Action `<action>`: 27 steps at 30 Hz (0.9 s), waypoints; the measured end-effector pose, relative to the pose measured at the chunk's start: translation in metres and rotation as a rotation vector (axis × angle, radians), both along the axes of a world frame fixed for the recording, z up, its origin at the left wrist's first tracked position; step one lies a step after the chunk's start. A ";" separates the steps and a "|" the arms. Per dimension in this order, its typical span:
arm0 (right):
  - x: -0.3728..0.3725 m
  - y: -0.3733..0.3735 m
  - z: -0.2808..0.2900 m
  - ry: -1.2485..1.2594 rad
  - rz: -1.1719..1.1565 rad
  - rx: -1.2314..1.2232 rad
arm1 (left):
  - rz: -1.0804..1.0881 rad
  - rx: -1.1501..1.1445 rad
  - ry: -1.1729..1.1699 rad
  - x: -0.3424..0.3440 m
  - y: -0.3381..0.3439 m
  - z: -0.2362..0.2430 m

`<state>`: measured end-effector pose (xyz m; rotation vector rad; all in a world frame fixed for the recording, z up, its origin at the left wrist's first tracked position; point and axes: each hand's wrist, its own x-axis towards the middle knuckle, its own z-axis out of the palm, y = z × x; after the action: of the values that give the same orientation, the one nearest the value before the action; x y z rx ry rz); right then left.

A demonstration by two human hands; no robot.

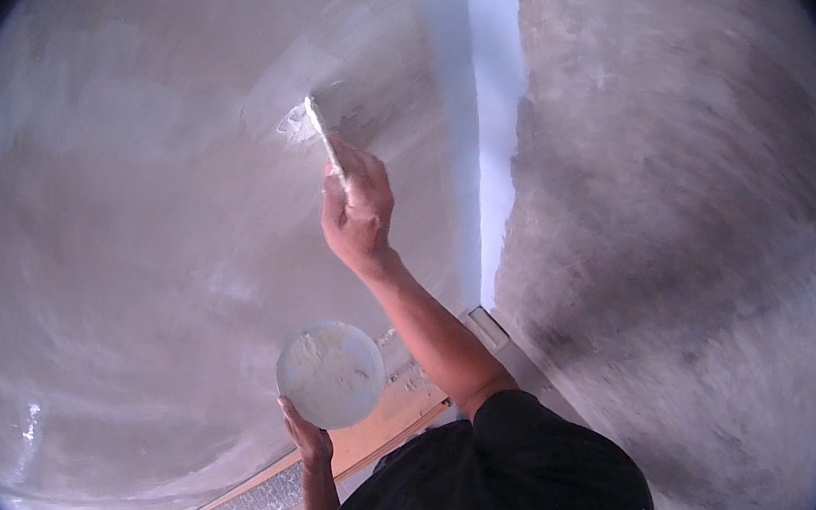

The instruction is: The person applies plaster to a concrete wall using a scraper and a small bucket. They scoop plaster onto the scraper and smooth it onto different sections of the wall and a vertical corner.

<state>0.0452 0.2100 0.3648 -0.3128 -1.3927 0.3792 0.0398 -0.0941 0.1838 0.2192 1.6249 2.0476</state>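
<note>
My right hand is raised with its fingers closed round a putty knife, seen nearly edge-on and smeared with pale putty. Its far end meets the grey-beige wall beside a wet white patch of putty. Lower down, my left hand grips a round, shallow bowl by its near left rim, thumb along the edge and the other fingers mostly hidden. Pale putty is smeared over the bowl's inside.
A pale bluish strip runs down the corner, with a mottled grey wall to its right. Near the corner's foot is a small rectangular box. Below the bowl lie an orange-brown board and a patterned grey strip.
</note>
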 end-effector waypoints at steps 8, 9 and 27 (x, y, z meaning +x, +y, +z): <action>0.006 0.026 0.044 0.065 -0.102 0.052 | 0.008 0.028 0.034 0.004 0.008 0.014; 0.009 0.037 0.051 0.057 -0.134 -0.020 | 0.018 0.028 0.026 0.004 0.008 0.013; 0.021 0.084 0.100 0.021 -0.311 0.056 | -0.033 0.046 0.025 0.000 0.014 0.013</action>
<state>0.0665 0.2945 0.4645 -0.4704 -1.3068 0.0874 0.0401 -0.0806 0.1967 0.2869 1.5790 2.0666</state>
